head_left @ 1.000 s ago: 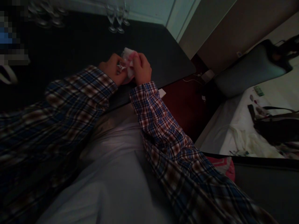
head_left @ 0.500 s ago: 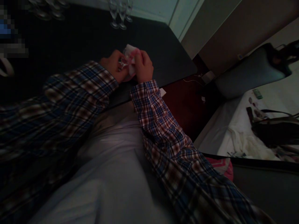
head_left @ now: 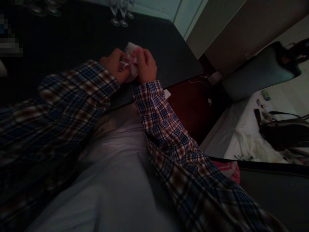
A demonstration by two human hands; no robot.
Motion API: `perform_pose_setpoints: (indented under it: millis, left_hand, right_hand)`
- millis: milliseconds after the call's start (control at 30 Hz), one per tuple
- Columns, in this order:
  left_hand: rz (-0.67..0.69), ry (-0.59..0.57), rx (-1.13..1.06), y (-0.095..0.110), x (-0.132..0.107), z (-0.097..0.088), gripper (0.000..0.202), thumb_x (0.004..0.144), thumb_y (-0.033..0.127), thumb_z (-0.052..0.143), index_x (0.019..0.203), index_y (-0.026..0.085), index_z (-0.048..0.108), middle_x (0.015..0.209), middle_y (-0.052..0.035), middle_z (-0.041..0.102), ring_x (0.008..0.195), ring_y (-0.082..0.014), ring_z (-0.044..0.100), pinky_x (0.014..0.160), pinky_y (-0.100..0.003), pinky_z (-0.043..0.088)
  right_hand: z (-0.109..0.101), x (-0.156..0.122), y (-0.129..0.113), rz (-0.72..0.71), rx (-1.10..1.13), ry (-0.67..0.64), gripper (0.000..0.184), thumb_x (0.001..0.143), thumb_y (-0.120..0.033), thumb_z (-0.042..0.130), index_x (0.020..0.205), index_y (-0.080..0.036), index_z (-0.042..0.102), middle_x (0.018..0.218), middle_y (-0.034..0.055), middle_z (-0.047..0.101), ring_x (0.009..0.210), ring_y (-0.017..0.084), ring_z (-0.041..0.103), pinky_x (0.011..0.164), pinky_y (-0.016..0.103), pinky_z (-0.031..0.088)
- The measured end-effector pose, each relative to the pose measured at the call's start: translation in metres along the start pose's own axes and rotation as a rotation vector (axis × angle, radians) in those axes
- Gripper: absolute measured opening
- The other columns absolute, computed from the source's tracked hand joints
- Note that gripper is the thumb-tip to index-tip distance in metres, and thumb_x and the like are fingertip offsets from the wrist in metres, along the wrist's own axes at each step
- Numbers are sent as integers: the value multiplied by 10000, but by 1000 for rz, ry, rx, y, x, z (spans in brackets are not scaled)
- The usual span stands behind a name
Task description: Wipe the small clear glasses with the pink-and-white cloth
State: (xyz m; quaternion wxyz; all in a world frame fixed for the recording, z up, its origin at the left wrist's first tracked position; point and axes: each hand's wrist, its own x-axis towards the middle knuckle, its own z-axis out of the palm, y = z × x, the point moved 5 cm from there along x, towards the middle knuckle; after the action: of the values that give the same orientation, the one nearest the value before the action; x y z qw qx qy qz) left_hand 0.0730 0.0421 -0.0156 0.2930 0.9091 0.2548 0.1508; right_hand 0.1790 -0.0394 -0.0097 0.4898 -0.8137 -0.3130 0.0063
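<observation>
My left hand (head_left: 113,64) is closed around a small clear glass (head_left: 124,62), of which only a shiny part shows between the fingers. A pink and white cloth (head_left: 132,49) is bunched against the glass, and my right hand (head_left: 147,65) pinches it from the right. Both hands are close together over the near edge of the dark table (head_left: 173,48). The cloth covers most of the glass, so its full shape is hidden.
Several stemmed glasses (head_left: 123,13) stand at the table's back edge, with more glass bases (head_left: 53,11) farther left. To the right are a padded grey chair back (head_left: 260,74) and a white-covered bed (head_left: 231,129) carrying a dark bag (head_left: 282,132).
Both hands, still holding the glass and cloth, appear slightly higher and farther left. The whole view has shifted a little the same way; the grip looks much the same.
</observation>
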Motion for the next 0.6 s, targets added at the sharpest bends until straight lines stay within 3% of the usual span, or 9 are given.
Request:
perform_pose_setpoints:
  millis: [400, 600]
  left_hand:
    - [9, 24, 56, -5, 5, 3, 457, 808, 392, 496, 1232, 223, 488, 1049, -43, 666, 944, -235, 644, 770, -323, 499]
    - [-25, -27, 34, -5, 5, 5, 488, 828, 436, 468, 1269, 227, 454, 1065, -42, 654, 953, -217, 640, 817, -331, 492]
  right_hand:
    - [-3, -3, -4, 22, -38, -8, 236, 938, -364, 327, 888, -237, 519, 944, -6, 629, 941, 133, 600, 805, 247, 467]
    - [-5, -6, -11, 45, -71, -64, 214, 934, -330, 322, 929, -228, 510, 981, -5, 629, 949, 110, 583, 810, 208, 446]
